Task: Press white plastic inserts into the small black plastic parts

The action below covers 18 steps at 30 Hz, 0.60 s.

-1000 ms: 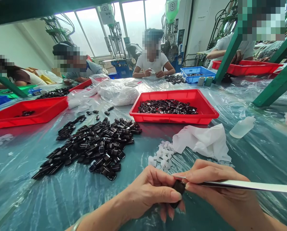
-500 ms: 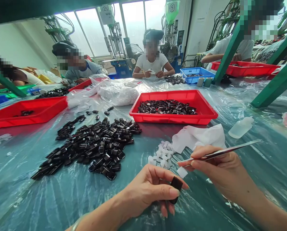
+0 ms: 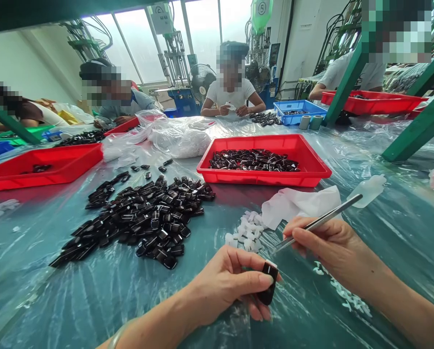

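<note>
My left hand (image 3: pixel 227 283) pinches a small glossy black piece (image 3: pixel 269 286) between thumb and fingers, tilted over the plastic sheet. A bit of white (image 3: pixel 271 264) shows along the piece's upper edge. Metal tweezers (image 3: pixel 322 220) are gripped in my right hand (image 3: pixel 335 249), slanting down to the left. Their tips end just above the black piece, apart from it, with nothing visible between them. Beyond my hands lies a small heap of white squares (image 3: pixel 246 233). Left of that spreads a large pile of similar black pieces (image 3: pixel 140 218).
A red tray (image 3: pixel 260 181) of black pieces stands behind the heap. A white cloth (image 3: pixel 300 206) and a translucent bottle (image 3: pixel 369 190) lie to the right. White scraps (image 3: pixel 348 293) are near my right wrist. Another red tray (image 3: pixel 50 179) stands left. Co-workers sit around the table under green posts (image 3: pixel 416 128).
The white square at the tweezer tips is gone from them, and white now shows on the black piece's upper edge. The tweezers have tilted more steeply. My left hand has turned the piece slightly.
</note>
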Each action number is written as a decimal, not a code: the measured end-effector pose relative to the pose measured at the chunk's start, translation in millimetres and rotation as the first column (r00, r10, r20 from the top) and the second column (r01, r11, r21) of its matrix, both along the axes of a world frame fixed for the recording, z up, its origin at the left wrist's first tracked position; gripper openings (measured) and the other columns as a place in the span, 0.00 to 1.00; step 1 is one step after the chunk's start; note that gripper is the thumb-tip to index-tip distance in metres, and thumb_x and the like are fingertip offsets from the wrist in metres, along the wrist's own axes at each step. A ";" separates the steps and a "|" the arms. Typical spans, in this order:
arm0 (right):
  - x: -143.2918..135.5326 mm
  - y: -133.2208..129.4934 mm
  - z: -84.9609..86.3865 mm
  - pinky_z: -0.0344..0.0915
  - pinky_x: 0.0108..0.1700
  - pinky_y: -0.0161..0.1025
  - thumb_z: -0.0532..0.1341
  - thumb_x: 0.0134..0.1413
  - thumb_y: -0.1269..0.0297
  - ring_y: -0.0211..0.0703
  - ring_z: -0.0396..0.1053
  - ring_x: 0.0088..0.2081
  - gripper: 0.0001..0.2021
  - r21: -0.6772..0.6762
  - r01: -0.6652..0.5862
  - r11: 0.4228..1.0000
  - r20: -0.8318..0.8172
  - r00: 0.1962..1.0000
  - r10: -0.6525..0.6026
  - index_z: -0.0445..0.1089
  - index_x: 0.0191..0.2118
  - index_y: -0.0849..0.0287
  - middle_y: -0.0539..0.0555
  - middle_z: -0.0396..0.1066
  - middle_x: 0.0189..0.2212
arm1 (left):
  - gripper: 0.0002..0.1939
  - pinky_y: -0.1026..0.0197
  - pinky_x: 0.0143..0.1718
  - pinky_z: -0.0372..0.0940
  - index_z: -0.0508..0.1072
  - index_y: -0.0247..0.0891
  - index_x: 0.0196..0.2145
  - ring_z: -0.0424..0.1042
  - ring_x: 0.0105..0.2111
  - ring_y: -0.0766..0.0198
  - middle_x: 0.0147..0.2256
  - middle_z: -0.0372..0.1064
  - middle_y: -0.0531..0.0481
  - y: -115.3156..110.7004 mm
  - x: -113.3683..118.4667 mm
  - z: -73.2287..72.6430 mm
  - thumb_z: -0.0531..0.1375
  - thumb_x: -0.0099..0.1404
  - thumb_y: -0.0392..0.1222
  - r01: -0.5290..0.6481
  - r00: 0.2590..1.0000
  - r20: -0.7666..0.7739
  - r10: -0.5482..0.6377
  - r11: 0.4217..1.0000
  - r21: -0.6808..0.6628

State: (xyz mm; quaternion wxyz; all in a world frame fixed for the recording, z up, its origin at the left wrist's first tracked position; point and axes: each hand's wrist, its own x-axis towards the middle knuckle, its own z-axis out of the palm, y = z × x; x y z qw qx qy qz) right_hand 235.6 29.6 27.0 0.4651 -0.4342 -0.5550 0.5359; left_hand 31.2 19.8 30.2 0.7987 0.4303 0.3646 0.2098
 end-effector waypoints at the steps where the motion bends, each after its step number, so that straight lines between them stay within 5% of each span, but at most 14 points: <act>1: 0.5 0.0 -0.2 0.59 0.25 0.26 0.61 0.50 0.60 0.29 0.60 0.24 0.08 -0.016 0.022 1.000 -0.013 1.000 -0.022 0.73 0.26 0.57 0.49 0.68 0.27 | 0.15 0.72 0.20 0.64 0.74 0.27 0.36 0.71 0.20 0.68 0.21 0.66 0.49 0.0 0.1 0.1 0.61 0.55 0.43 0.000 1.000 -0.002 0.000 1.000 0.001; 7: -8.8 -5.3 1.8 0.59 0.19 0.27 0.65 0.44 0.61 0.31 0.62 0.19 0.07 -0.149 0.079 0.986 -0.127 0.987 -0.098 0.70 0.30 0.57 0.47 0.67 0.19 | 0.14 0.72 0.19 0.64 0.75 0.28 0.35 0.72 0.21 0.65 0.22 0.67 0.49 -0.7 3.1 2.5 0.59 0.56 0.43 0.007 0.998 -0.062 -0.007 1.000 0.008; 18: -18.2 -10.6 -1.3 0.58 0.20 0.29 0.65 0.44 0.58 0.30 0.61 0.18 0.12 -0.224 -0.079 0.971 -0.106 0.993 0.056 0.65 0.26 0.60 0.47 0.68 0.18 | 0.13 0.73 0.20 0.64 0.73 0.30 0.33 0.73 0.23 0.66 0.23 0.68 0.49 -2.4 5.9 4.2 0.59 0.56 0.44 0.035 0.995 -0.091 -0.034 0.999 0.012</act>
